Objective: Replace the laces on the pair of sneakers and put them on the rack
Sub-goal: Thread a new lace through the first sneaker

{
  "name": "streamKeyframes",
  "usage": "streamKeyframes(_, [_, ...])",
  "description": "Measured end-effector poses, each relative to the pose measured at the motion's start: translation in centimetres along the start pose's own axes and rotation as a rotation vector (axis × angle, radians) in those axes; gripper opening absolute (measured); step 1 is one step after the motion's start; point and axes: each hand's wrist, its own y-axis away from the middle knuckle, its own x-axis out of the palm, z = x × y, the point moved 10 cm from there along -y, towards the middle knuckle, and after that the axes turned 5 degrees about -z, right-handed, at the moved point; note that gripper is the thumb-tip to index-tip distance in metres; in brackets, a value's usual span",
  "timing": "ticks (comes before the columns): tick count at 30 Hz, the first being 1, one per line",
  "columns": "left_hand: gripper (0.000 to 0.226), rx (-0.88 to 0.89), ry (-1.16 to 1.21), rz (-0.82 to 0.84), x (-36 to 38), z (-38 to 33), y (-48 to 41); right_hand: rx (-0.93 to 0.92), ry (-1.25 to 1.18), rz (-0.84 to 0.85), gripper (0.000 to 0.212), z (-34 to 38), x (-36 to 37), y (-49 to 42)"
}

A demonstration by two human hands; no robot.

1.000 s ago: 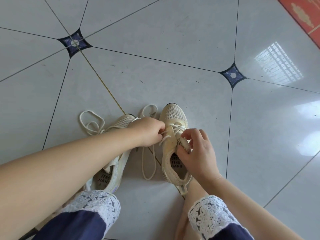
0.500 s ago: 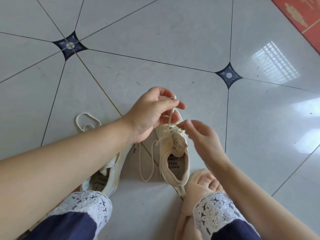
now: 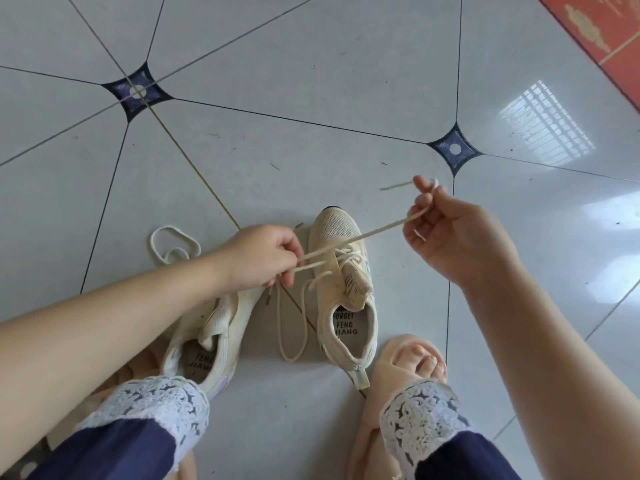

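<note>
Head camera, looking down at a tiled floor (image 3: pixel 346 81). Half a second earlier the left hand was raised over the toe of the right sneaker (image 3: pixel 341 296) and the right hand was close to its tongue. At this moment the right hand (image 3: pixel 453 237) had swung out and up to the right, fingers pinching a cream lace (image 3: pixel 363 237) and drawing it taut across the toe. The left hand (image 3: pixel 266 258) had dropped beside the shoe, fingers curled around the same lace. Slack looped on the floor between the shoes.

This looked like a lace being pulled through the eyelets; neither shoe was finished.

The left sneaker (image 3: pixel 211 337) lay next to it, its front hidden under the left forearm. A second, loose lace (image 3: pixel 173 242) lay coiled beyond it. Whether the taut lace was old or new could not be told. Its tip past the right fingers was blurred. No rack was in view.
</note>
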Motion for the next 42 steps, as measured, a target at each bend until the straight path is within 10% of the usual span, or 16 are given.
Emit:
streamKeyframes(5, [0.023, -0.01, -0.141, -0.02, -0.7, 0.7, 0.1, -0.07, 0.083, -0.093, 0.027, 0.4, -1.6, 0.4])
streamKeyframes(13, [0.045, -0.097, 0.493, 0.12, 2.2, -3.6, -1.4, -0.19, 0.735, 0.173, 0.021, -6.2, 4.4, 4.5])
streamKeyframes(20, [0.021, -0.142, 0.841, 0.021, 1.7, -5.2, -1.9, -0.416, 1.332, 0.206, 0.022, -8.2, 5.6, 6.8])
streamKeyframes(26, [0.026, -0.084, 0.842, 0.001, 2.1, -4.6, -1.6, -0.547, 1.348, 0.249, 0.027, -7.8, 6.2, 7.6])
streamKeyframes(31, [0.027, -0.046, 0.678, -0.123, 2.4, -3.7, -2.0, -0.588, 1.233, -0.103, 0.009, -2.7, 2.0, 5.3])
streamKeyframes(42, [0.018, 0.178, 0.104, -0.273, 4.1, -3.6, -2.0, -0.298, 1.261, -0.085, 0.015, -4.8, -1.4, 2.1])
